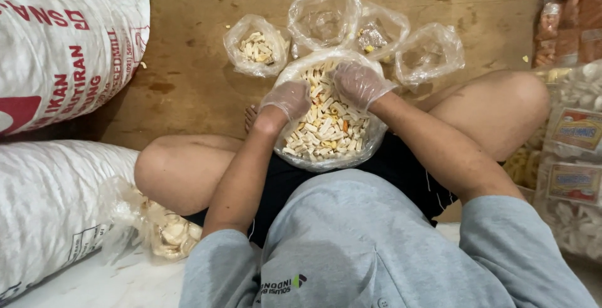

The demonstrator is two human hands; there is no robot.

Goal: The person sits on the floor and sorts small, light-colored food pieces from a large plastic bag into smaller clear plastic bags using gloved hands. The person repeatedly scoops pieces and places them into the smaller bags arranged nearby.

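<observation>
A large clear plastic bag point(370, 142) of pale stick-shaped snacks point(326, 129) rests in my lap between my crossed legs. My left hand point(287, 99), in a thin clear plastic glove, is curled over the snacks at the bag's left side. My right hand point(359, 83), gloved the same way, reaches into the top of the pile with bent fingers. Whether either hand grips snacks is hidden under the fingers.
Beyond the big bag, several small clear bags stand open on the wooden floor point(188, 76): one with snacks point(257, 47), others point(324, 19) nearly bare. White printed sacks point(63, 51) lie left. Packed snack bags point(574, 157) pile up right. Another snack bag point(166, 233) lies by my left knee.
</observation>
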